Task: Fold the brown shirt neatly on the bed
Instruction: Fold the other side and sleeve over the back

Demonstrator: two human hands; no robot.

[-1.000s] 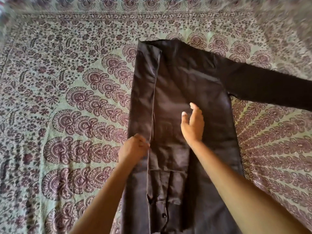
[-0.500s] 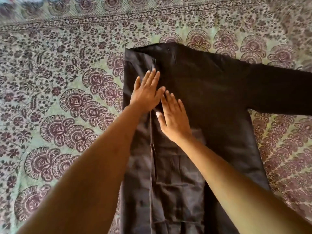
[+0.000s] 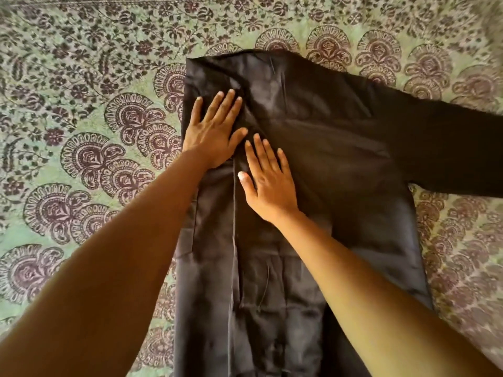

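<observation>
The brown shirt (image 3: pixel 340 159) lies flat on the bed, its left side folded in over the body along a straight edge. One sleeve (image 3: pixel 457 148) stretches out to the right and runs off the frame. My left hand (image 3: pixel 215 129) lies flat on the folded left panel near the top, fingers straight and spread. Just to its right and slightly lower, my right hand (image 3: pixel 268 183) presses flat on the shirt beside the fold edge, fingers straight. Neither hand grips cloth. My forearms cover part of the shirt's lower half.
The bed is covered by a green sheet with purple paisley and floral print (image 3: pixel 89 137), with bare sheet showing to the left, above and right of the shirt. A patterned border band (image 3: pixel 136 4) runs along the top.
My left hand left the fold edge lower down, opened and moved up onto the folded panel. My right hand came down flat beside it. Both then slid slightly up the shirt.
</observation>
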